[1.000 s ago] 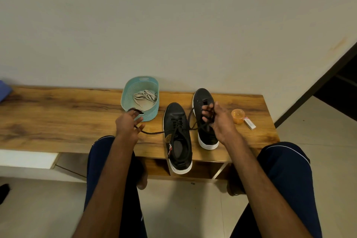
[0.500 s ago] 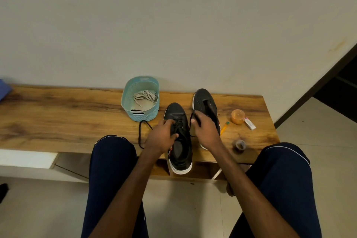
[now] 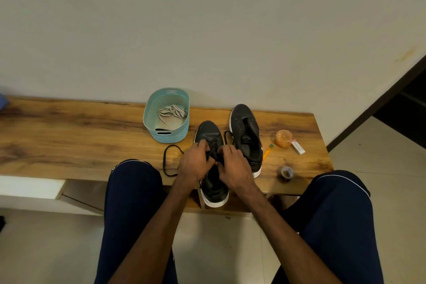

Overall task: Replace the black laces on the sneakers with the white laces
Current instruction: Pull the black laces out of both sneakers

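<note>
The near sneaker [image 3: 214, 191], black and white-soled, has its heel over the bench [image 3: 69, 136] edge and carries its threaded black lace [image 3: 213, 144]. The far sneaker [image 3: 245, 127], just to its right, shows bare eyelets. A loose black lace [image 3: 166, 157] loops to the left. The white laces [image 3: 171, 110] lie tangled in the basket [image 3: 168, 137].

The light is dim and warm, giving the wall [image 3: 207, 18] a dull yellow-green cast, slightly darker toward the upper corners. The wooden bench [image 3: 69, 136] shows a soft sheen with no hard glare. Shadows are weak and are deepest under its front edge. The left hand [image 3: 196, 163] and right hand [image 3: 232, 166] look dark and slightly soft, and the black lace [image 3: 214, 145] they pinch almost merges with the black sneaker [image 3: 214, 189]. Wide-angle distortion bends the bench's long edges slightly.
</note>
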A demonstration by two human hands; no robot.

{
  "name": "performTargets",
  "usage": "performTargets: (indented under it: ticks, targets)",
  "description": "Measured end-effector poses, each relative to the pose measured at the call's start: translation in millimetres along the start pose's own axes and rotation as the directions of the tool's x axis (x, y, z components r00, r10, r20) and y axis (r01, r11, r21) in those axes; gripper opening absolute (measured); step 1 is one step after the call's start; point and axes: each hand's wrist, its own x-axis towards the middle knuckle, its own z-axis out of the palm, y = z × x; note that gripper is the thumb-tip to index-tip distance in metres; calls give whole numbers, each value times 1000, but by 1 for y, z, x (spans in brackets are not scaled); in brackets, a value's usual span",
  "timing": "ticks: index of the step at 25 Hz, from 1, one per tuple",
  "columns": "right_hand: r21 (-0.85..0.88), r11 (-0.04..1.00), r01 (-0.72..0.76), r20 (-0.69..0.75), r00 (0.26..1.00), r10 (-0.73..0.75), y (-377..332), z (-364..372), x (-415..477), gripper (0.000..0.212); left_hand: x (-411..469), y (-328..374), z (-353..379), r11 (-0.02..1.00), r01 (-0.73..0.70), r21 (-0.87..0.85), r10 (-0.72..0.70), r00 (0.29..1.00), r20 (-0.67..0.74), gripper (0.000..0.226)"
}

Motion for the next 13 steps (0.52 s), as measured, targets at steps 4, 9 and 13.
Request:
performTargets:
  ticks: [4,9,13]
  targets:
    - [44,998,45,-54,998,-43,1,10,-4,36,0,4,5,994,-27,102,31,999,-39,24]
    - [267,964,11,-123,992,23,0,23,-11,40,-1,7,10,997,42,-61,-47,995,-87,17]
    - [289,956,-45,-152,984,93,1,26,-13,49,0,3,8,861,303,-409,-335,942,-8,9]
